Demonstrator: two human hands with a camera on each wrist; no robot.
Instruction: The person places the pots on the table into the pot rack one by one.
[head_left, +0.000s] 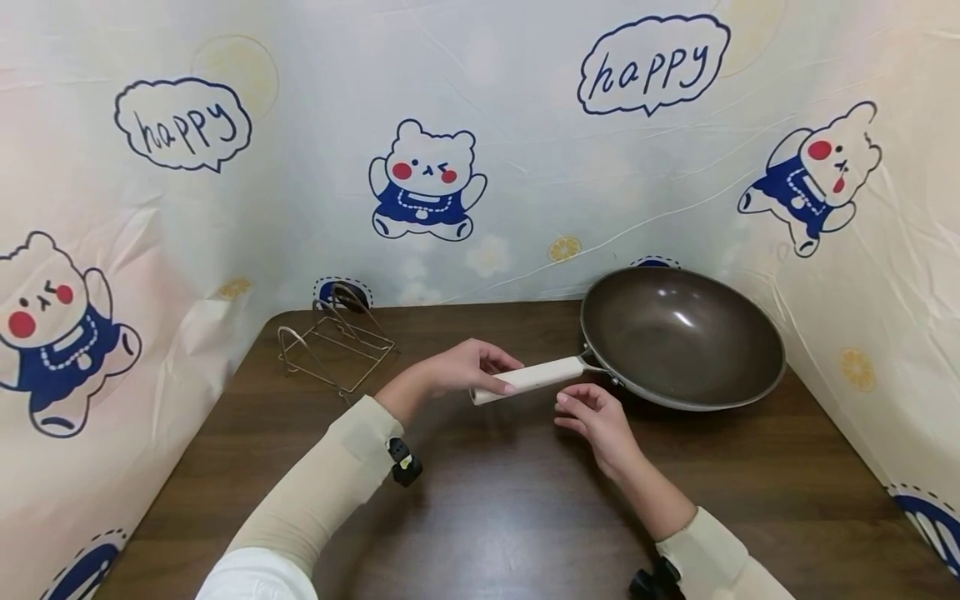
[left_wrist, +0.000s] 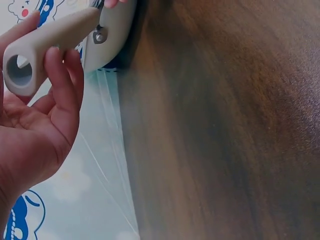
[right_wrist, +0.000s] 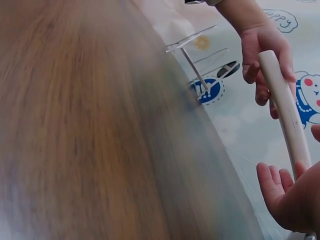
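Note:
A wok (head_left: 682, 337) with a dark brown inside and a cream handle (head_left: 536, 377) is at the right of the table, its handle pointing left. My left hand (head_left: 457, 371) grips the end of that handle between thumb and fingers. In the left wrist view, the hollow handle end (left_wrist: 19, 75) faces the camera, with fingers curled at its side. Just below the handle, near the wok, my right hand (head_left: 600, 425) has loosely bent fingers and holds nothing. In the right wrist view, that hand (right_wrist: 295, 197) partly covers the handle; any contact there is unclear.
A wire rack (head_left: 337, 342) stands at the back left of the brown wooden table (head_left: 480, 517), with a dark oval piece (head_left: 351, 297) at its rear. Behind and at both sides hangs a pale sheet (head_left: 525, 167) printed with bears.

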